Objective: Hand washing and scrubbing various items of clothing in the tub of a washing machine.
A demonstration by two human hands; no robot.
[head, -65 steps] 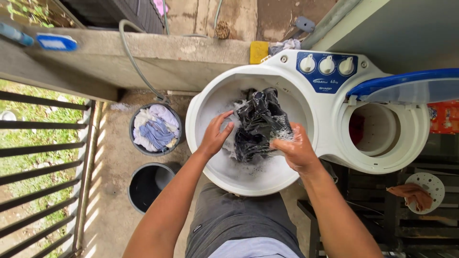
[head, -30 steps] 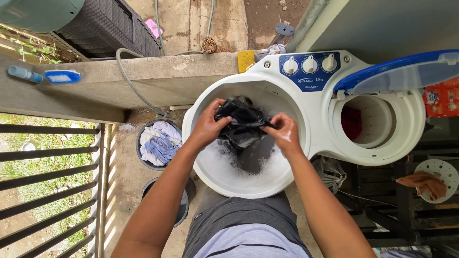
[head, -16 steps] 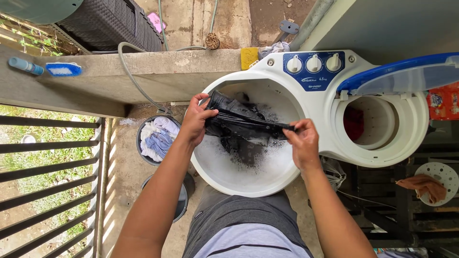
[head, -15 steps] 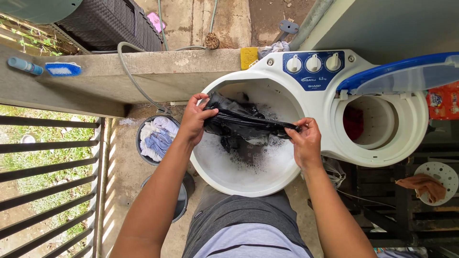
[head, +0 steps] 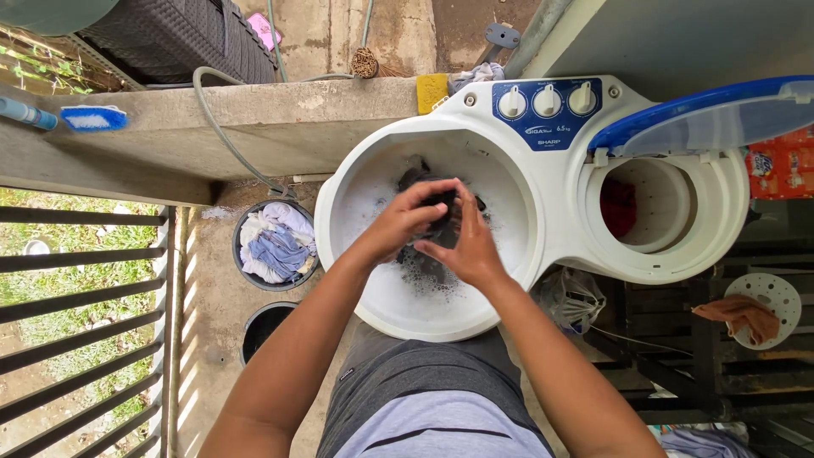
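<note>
Dark wet cloth point(head: 439, 222) bunched small, held over the middle of the wash tub point(head: 356, 195), above the suds. Both hands pressed together on it: left hand point(head: 405, 222) clamped over the top and left of the bundle, right hand point(head: 468, 246) closed against its right and underside, fingers point(head: 460, 197) overlapping the cloth. More dark fabric trails down from the bundle into foamy water point(head: 424, 297) in the tub's lower half; a bit shows above the hands toward the tub's back wall. Tub is the left well of a white twin-tub washer; its control panel point(head: 547, 114), blue with three white dials, sits at the back rim between the two wells. Right well, the spinner point(head: 653, 203), is open, a red item point(head: 619, 205) against its left wall; blue-edged clear lid point(head: 712, 114) tilted up behind it. Yellow sponge point(head: 432, 88) on the concrete ledge point(head: 254, 127) just behind the washer's back left corner. Grey hose point(head: 222, 127) runs across the ledge and down. Blue brush point(head: 93, 118) at the ledge's left end. On the floor left of the tub, a round bucket point(head: 273, 246) of pale blue and white laundry; a second, dark bucket point(head: 267, 326) just below it. Metal railing point(head: 85, 314) at far left. Right of the washer, an orange cloth point(head: 742, 312) draped over a white perforated disc point(head: 776, 297).
</note>
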